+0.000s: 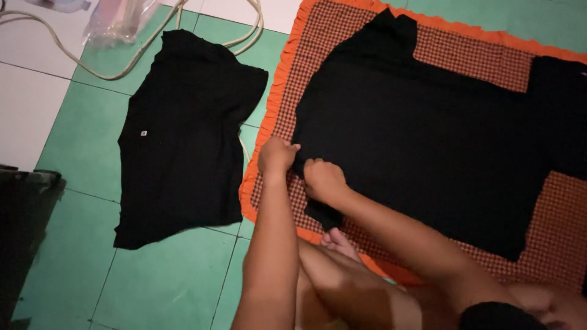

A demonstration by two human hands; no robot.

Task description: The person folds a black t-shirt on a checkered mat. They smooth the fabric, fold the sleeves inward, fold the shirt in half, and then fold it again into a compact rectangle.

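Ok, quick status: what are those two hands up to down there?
Left hand and right hand both gripping black shirt edge. Shirt flat on checkered mat. Second black garment apart, left.

1. Setting: a home interior, viewed at floor level.
2. Floor: glazed square tiles in green (165, 281) and white (27, 104) with visible grout lines, typical of a domestic room.
3. Work surface: a checked cloth mat with an orange ruffled border (275, 91) is spread directly on the tiles.
4. Laundry: a black garment (422, 140) lies flat on the mat; a second black garment (183, 128) lies on the tiles beside it.
5. Household items: a pale cord (73, 58) loops across the floor near a clear plastic bag (119, 21).
6. Posture: the person sits on the floor, bare legs (342, 281) visible.
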